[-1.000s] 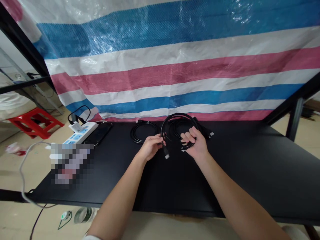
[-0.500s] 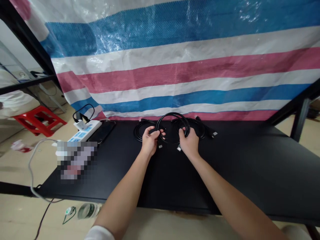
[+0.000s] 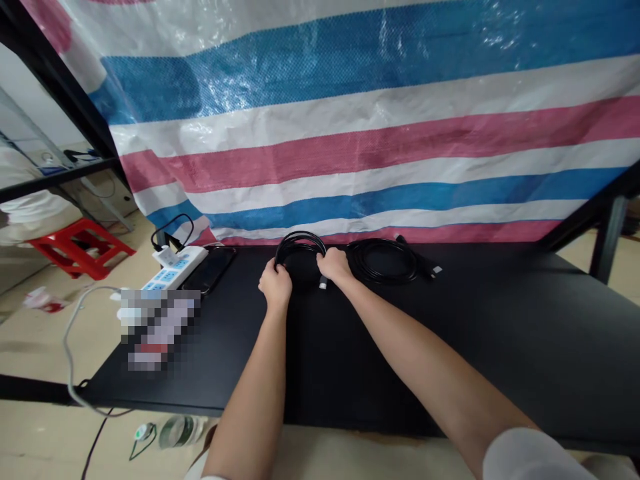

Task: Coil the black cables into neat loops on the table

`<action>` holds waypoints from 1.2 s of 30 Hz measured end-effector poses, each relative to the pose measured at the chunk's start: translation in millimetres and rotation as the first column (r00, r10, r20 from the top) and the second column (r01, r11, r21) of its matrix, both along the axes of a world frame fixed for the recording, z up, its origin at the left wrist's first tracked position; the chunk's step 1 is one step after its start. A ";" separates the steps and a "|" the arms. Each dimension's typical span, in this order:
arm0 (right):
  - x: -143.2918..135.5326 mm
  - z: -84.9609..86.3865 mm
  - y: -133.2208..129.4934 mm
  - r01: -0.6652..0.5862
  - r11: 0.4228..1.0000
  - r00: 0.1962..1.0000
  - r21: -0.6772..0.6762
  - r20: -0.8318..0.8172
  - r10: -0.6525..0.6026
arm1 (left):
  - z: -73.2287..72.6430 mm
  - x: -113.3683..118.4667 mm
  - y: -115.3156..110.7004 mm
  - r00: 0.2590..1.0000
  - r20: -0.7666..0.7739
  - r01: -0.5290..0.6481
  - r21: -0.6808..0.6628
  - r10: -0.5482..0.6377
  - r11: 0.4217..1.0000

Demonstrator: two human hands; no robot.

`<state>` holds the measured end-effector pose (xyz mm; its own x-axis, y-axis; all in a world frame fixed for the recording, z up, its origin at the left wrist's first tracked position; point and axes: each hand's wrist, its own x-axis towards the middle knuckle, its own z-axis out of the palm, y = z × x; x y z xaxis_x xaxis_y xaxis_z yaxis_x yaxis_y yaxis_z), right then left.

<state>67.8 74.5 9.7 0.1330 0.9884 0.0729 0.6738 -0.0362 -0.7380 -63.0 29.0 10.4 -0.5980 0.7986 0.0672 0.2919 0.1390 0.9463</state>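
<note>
Compared with the earlier frame, the held coil [image 3: 301, 234] of black cable is now more to the left, at the place where another coil was lying near the far edge of the bench [image 3: 475, 347]. Whether that other coil is under it, I cannot tell. The left hand [image 3: 276, 283] is now closed around the left side of the held coil, and the right hand [image 3: 334, 263] is closed on its right side. A cable plug [image 3: 323, 283] with a light tip hangs just beside the right hand.

Counting the things: two hands, and two coils that can be clearly seen. The second is the right coil [image 3: 383, 281], which lies flat near the middle of the far edge, to the right of the right hand; how many cables it has is not clear. Toward the left edge there are one white power strip [image 3: 175, 267], one black phone [image 3: 213, 269] beside it, and one pixelated item [image 3: 165, 333] nearer to the near left corner. Behind the far edge hangs one striped sheet [image 3: 320, 153]. On the floor at left stands one red stool [image 3: 80, 250], with one person [image 3: 37, 207] on it.
</note>
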 end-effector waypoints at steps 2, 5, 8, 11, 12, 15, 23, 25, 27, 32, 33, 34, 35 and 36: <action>-4.5 -0.2 0.8 0.035 0.997 0.998 -0.063 0.057 -0.032 | -2.7 0.0 0.2 0.996 -0.083 -0.015 -0.044 0.011 0.999; -8.8 4.3 -3.6 0.066 0.992 0.990 -0.107 0.129 -0.052 | -6.9 3.7 -0.5 0.968 -0.253 -0.028 -0.102 0.001 0.994; -9.6 10.8 -11.6 0.051 0.996 0.971 -0.078 0.239 -0.031 | -9.0 7.7 -3.5 0.915 -0.404 -0.021 -0.100 -0.021 0.995; -6.3 13.7 -18.5 -0.016 1.000 0.927 -0.022 0.374 0.022 | -8.5 12.1 -7.3 0.879 -0.477 0.029 0.004 -0.024 1.000; -4.4 13.4 -20.1 -0.046 0.999 0.911 -0.006 0.410 0.045 | -8.2 14.0 -8.2 0.873 -0.484 0.083 0.041 -0.053 0.996; 2.7 9.9 -22.7 -0.150 0.988 0.873 0.032 0.473 0.117 | -8.2 20.5 -9.3 0.856 -0.434 0.344 0.071 -0.281 0.936; 33.0 8.7 -31.2 -0.232 0.950 0.917 0.210 0.373 0.142 | -11.7 26.7 -9.5 0.761 -0.301 0.609 0.023 -0.575 0.793; 47.0 9.6 -35.2 -0.194 0.939 0.943 0.285 0.319 0.098 | -9.7 28.3 -10.7 0.749 -0.307 0.627 0.038 -0.588 0.778; 64.3 9.3 -39.2 -0.128 0.921 0.965 0.367 0.262 0.030 | -7.0 30.4 -11.8 0.746 -0.298 0.633 0.037 -0.596 0.774; 115.0 2.9 -47.5 0.108 0.869 0.977 0.482 0.108 -0.182 | -2.3 33.3 -12.8 0.755 -0.310 0.606 -0.003 -0.577 0.795; 125.0 1.2 -49.0 0.161 0.856 0.970 0.491 0.080 -0.228 | -2.0 33.2 -12.7 0.762 -0.305 0.598 -0.005 -0.570 0.802; 134.4 -0.4 -50.5 0.215 0.840 0.960 0.498 0.052 -0.276 | -1.9 32.9 -12.6 0.770 -0.301 0.589 -0.006 -0.563 0.808; 143.3 -1.6 -52.0 0.265 0.825 0.947 0.500 0.028 -0.321 | -2.0 32.5 -12.5 0.775 -0.301 0.580 -0.008 -0.555 0.814; 151.4 -2.3 -53.3 0.312 0.813 0.932 0.491 0.009 -0.363 | -2.3 32.1 -12.4 0.778 -0.307 0.572 -0.012 -0.547 0.820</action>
<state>219.2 21.2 7.4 0.4191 0.7226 0.5497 0.7531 0.0615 -0.6550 -30.9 16.5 8.1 0.0088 0.9711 0.2384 0.5514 -0.2036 0.8090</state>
